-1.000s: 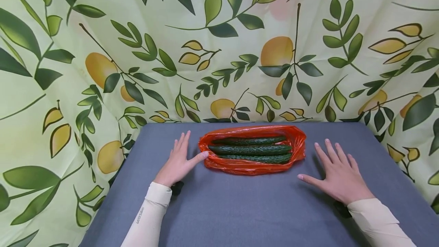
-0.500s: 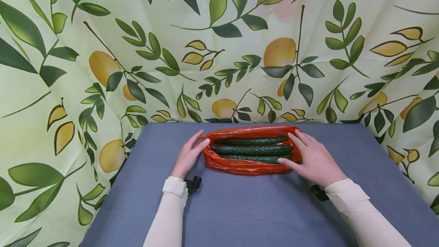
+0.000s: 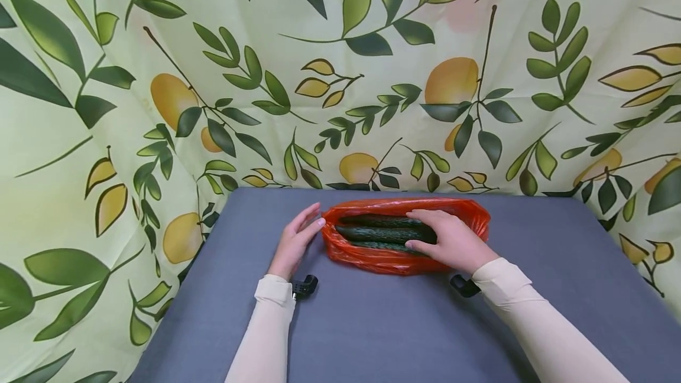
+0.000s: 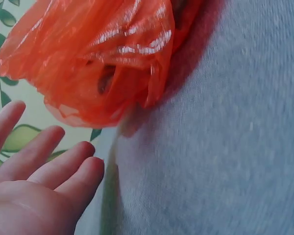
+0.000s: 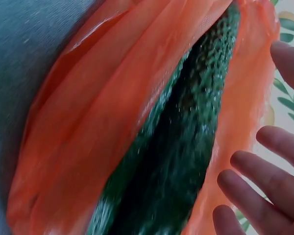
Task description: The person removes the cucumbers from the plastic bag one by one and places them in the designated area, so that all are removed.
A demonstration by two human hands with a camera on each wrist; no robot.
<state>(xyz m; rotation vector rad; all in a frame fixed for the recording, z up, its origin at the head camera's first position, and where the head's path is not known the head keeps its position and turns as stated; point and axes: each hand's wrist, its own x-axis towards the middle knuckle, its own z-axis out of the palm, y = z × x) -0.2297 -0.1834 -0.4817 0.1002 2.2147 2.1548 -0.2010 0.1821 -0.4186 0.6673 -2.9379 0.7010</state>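
A red plastic bag [image 3: 393, 265] lies on the cloth-covered table, its mouth gaping upward. Inside are three dark green, bumpy cucumbers [image 3: 380, 234], side by side. My left hand [image 3: 292, 245] is at the bag's left end, its thumb tip close to the rim; in the left wrist view the fingers [image 4: 63, 166] are extended and apart from the bag. Over the right part of the cucumbers hovers my right hand [image 3: 452, 243], covering their right ends in the head view. The right wrist view shows its fingers [image 5: 264, 188] loosely bent and spread beside a cucumber [image 5: 186, 127], holding nothing.
A grey-blue cloth [image 3: 372, 330] covers the table. Behind and at the sides hangs a pale curtain [image 3: 255, 152] printed with leaves and fruit. Small black wrist cameras [image 3: 304, 286] are worn under both wrists.
Both hands have come inward to the bag. My right hand has travelled left from beside the bag's right end to above the cucumbers. My left hand has stayed by the left end since half a second ago.
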